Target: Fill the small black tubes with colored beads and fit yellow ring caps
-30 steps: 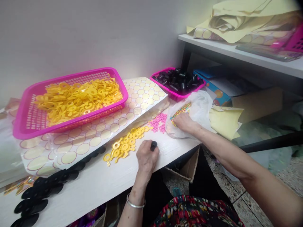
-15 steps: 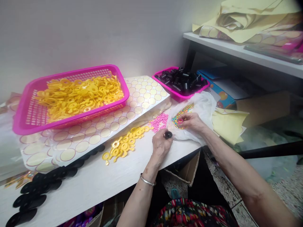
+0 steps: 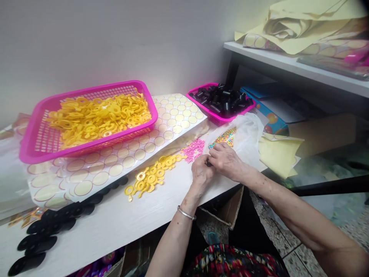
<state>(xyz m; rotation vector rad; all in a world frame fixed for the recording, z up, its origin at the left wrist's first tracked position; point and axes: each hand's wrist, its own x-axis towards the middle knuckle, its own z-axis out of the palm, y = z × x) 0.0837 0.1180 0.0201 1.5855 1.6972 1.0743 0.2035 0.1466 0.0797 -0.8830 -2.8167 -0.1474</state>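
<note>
gripping left hand [image 3: 201,172]: closed round a dark piece [image 3: 208,163], only a small part of it showing between the fingers.
right hand [image 3: 227,159]: fingers bent over the same spot; whether it pinches anything of its own, i cannot tell.
dark piece: sits where the hands meet, near the table's [image 3: 115,234] front edge; probably light, stiff and slick, if it matches the black cylinders [image 3: 226,104] in the small pink basket [image 3: 213,117], between twelve and one o'clock from the hands.
hold: best round the side, thumb against fingertips; a firm pinch should not crush it.
beads [image 3: 229,136]: in the limp, filmy bag [image 3: 250,129] at one o'clock; likely light and quick to roll.
pink bits [image 3: 194,150]: at ten o'clock; tiny, fingertips only.
yellow rings [image 3: 151,177]: piled at nine o'clock; thin, probably springy, easiest by the rim.
</note>
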